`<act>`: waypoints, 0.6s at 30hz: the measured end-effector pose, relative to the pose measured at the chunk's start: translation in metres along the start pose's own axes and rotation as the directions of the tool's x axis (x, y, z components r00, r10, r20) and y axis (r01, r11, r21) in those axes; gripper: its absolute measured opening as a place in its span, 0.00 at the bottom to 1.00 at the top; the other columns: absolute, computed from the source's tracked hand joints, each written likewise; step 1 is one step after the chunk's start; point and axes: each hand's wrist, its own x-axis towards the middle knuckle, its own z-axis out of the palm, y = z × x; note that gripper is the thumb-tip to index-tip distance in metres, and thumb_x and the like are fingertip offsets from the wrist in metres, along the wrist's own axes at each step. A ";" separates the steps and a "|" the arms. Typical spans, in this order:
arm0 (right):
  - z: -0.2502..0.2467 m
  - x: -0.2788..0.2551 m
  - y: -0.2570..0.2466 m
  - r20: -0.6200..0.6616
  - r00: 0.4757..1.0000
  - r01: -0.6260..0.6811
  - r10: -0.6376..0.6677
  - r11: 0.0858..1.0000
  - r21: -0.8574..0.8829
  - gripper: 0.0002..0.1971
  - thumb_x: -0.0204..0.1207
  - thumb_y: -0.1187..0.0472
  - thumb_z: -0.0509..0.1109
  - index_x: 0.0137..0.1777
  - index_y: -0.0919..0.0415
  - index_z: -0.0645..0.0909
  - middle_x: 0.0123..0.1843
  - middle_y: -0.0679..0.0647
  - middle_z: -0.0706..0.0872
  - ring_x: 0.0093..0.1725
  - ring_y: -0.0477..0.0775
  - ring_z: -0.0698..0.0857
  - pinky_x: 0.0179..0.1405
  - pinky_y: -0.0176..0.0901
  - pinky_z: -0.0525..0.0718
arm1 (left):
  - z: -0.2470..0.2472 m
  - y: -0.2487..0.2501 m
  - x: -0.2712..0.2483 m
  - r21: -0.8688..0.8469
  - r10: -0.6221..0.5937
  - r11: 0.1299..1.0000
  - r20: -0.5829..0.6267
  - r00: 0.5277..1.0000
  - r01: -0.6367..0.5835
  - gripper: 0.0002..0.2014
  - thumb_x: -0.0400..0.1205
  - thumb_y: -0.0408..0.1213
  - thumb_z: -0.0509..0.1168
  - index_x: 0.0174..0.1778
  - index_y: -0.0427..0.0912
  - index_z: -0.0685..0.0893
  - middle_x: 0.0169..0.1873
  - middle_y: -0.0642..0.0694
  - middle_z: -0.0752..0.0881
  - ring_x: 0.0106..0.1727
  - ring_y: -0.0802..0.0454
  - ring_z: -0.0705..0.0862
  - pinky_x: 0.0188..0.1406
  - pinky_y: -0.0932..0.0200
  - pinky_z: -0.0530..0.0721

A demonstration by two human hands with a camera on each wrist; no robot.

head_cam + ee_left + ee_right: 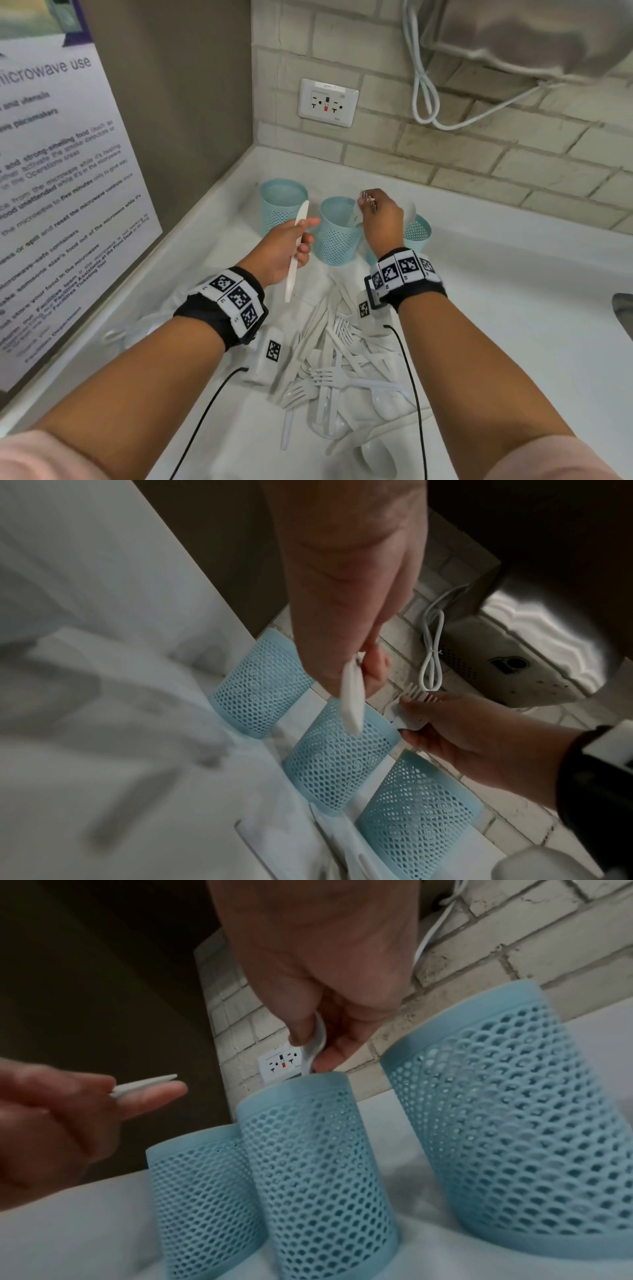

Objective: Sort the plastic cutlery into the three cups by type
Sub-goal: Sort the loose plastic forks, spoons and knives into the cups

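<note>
White counter, brick wall, outlet.

Both forearms reach forward, each wrist in a black band. The right hand hangs knuckles-up over the middle cup, fingertips pinching downward. The left hand, left of that cup, is palm-inward, fingers curled, thumb extended.

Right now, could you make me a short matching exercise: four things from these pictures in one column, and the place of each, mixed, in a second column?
Things:
1. white plastic knife
2. white plastic fork
3. pile of white plastic cutlery
4. white wall socket

Places:
a. on the brick wall
b. in the right hand, above the middle blue mesh cup
c. on the counter, between the forearms
d. in the left hand

Pairs: 1-d, 2-b, 3-c, 4-a
</note>
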 end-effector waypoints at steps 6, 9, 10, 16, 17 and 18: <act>-0.006 -0.001 -0.008 0.041 0.997 0.058 -0.058 0.998 -0.004 0.16 0.81 0.60 0.65 0.66 0.63 0.78 0.54 0.62 0.88 0.53 0.59 0.85 0.54 0.43 0.79 | 0.005 0.012 0.005 0.109 0.248 0.964 -0.059 0.967 -0.241 0.17 0.87 0.29 0.51 0.72 0.36 0.74 0.34 0.48 0.77 0.32 0.58 0.72 0.31 0.68 0.73; -0.011 0.001 -0.013 -0.027 0.996 0.089 -0.089 0.996 -0.004 0.15 0.81 0.61 0.64 0.66 0.62 0.79 0.55 0.60 0.88 0.52 0.59 0.86 0.54 0.43 0.79 | 0.010 0.029 0.008 0.214 0.380 0.905 -0.025 0.925 -0.367 0.19 0.87 0.27 0.51 0.73 0.46 0.70 0.36 0.47 0.80 0.32 0.58 0.75 0.34 0.66 0.76; -0.013 0.001 -0.016 -0.057 0.993 0.105 -0.105 0.994 -0.011 0.15 0.81 0.61 0.64 0.65 0.62 0.79 0.55 0.60 0.88 0.51 0.58 0.85 0.53 0.41 0.78 | 0.011 0.035 0.010 0.235 0.411 0.888 -0.022 0.912 -0.394 0.18 0.87 0.28 0.51 0.71 0.47 0.71 0.36 0.46 0.81 0.33 0.58 0.75 0.35 0.66 0.76; -0.023 -0.004 -0.025 -0.211 0.968 0.155 -0.133 0.984 0.088 0.13 0.80 0.66 0.60 0.61 0.63 0.81 0.54 0.58 0.87 0.48 0.51 0.82 0.50 0.38 0.78 | 0.019 0.086 0.026 0.230 0.544 0.826 -0.082 0.835 -0.515 0.13 0.88 0.32 0.49 0.58 0.40 0.79 0.37 0.49 0.82 0.37 0.59 0.79 0.41 0.66 0.78; -0.025 -0.005 -0.025 -0.226 0.966 0.151 -0.124 0.983 0.105 0.13 0.80 0.66 0.60 0.60 0.62 0.82 0.53 0.57 0.87 0.47 0.49 0.81 0.50 0.39 0.79 | 0.020 0.094 0.029 0.242 0.579 0.802 -0.092 0.810 -0.546 0.13 0.88 0.31 0.49 0.58 0.39 0.79 0.38 0.50 0.82 0.38 0.60 0.80 0.42 0.67 0.79; -0.028 -0.006 -0.025 -0.235 0.965 0.145 -0.114 0.982 0.117 0.12 0.80 0.66 0.60 0.59 0.62 0.82 0.53 0.57 0.87 0.46 0.48 0.81 0.50 0.40 0.79 | 0.020 0.101 0.031 0.266 0.617 0.773 -0.101 0.781 -0.576 0.12 0.87 0.29 0.50 0.59 0.39 0.78 0.39 0.50 0.83 0.39 0.61 0.82 0.43 0.67 0.80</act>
